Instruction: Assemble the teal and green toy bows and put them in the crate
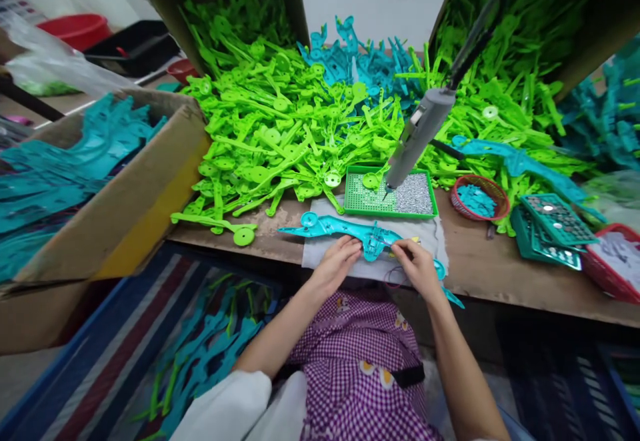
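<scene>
A long, curved turquoise plastic part (340,227) lies across a pale cloth (320,254) at the table's front edge. My left hand (337,264) has its fingers together against the near edge of this part, left of its middle block. At the block's right side, my right hand (417,266) pinches a thin wire at the part; a dark purplish loop of wire (395,277) hangs below the fingers. Something small and yellow shows by the right fingertips. The right end of the turquoise part passes under my right hand and comes out beyond the wrist.
Behind the cloth, a green tray (350,209) holds small metal pieces, with a grey electric screwdriver (420,134) hanging over it. Lime-green parts (280,127) are heaped behind. A cardboard box (165,161) stands left; a red basket (483,214) and green trays (555,227) stand right.
</scene>
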Available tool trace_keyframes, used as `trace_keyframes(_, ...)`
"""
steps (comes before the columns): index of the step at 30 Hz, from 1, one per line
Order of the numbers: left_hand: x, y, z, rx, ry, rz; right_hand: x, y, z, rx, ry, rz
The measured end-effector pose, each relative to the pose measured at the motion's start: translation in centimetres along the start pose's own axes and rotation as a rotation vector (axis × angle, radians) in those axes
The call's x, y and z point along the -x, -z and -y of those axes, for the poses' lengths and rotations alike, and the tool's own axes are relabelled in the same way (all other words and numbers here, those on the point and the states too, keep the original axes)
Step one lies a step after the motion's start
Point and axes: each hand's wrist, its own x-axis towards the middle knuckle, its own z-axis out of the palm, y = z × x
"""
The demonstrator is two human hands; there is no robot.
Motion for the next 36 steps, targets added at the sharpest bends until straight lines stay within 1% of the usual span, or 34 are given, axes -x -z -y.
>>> trace_keyframes(3, -0.2, 0.3, -0.6, -0.096, 0.0, 0.159, 0.4, 0.4, 0.2, 0.008, 0.024, 0.031)
trace_keyframes(5, -0.4, 0.6, -0.5, -0.163, 0.037, 0.262, 0.6, 0.9, 0.3, 0.032, 0.022, 0.066)
trace_keyframes(7, -0.8, 0.9, -0.1, -0.206, 0.096, 0.318, 0.7, 1.5, 0.7, 0.07, 0.02, 0.1)
trace_keyframes(11, -1.8, 1.5, 0.7, -0.205, 0.125, 0.292, 1.3, 2.9, 1.8, 0.209, 0.017, 0.117)
trace_keyframes(14, -2.2, 1.6, 0.6, -0.204, 0.137, 0.301, 1.6, 3.2, 2.6, 0.35, 0.031, 0.154)
trace_keyframes(18, -2.2, 1.5, 0.4, -0.207, 0.15, 0.293, 1.4, 2.8, 3.0, 0.495, 0.071, 0.199)
trace_keyframes(22, -2.3, 1.6, 0.5, -0.2, 0.158, 0.293, 0.9, 2.2, 3.7, 0.654, 0.145, 0.213)
trace_keyframes(25, -2.4, 1.6, 0.5, -0.196, 0.151, 0.307, 0.4, 1.5, 4.4, 0.739, 0.2, 0.257)
trace_keyframes(27, -2.3, 1.6, 0.5, -0.194, 0.15, 0.311, 0.1, 1.1, 4.5, 0.736, 0.21, 0.286)
trace_keyframes(29, -2.2, 1.6, 0.5, -0.191, 0.15, 0.302, -0.1, 0.8, 4.3, 0.701, 0.187, 0.289)
trace_keyframes(33, -2.2, 1.5, 0.5, -0.183, 0.147, 0.282, 0.2, 0.7, 3.1, 0.617, 0.11, 0.214)
trace_keyframes(36, -2.3, 1.5, 0.5, -0.177, 0.154, 0.284, 0.7, 0.8, 2.4, 0.562, 0.094, 0.16)
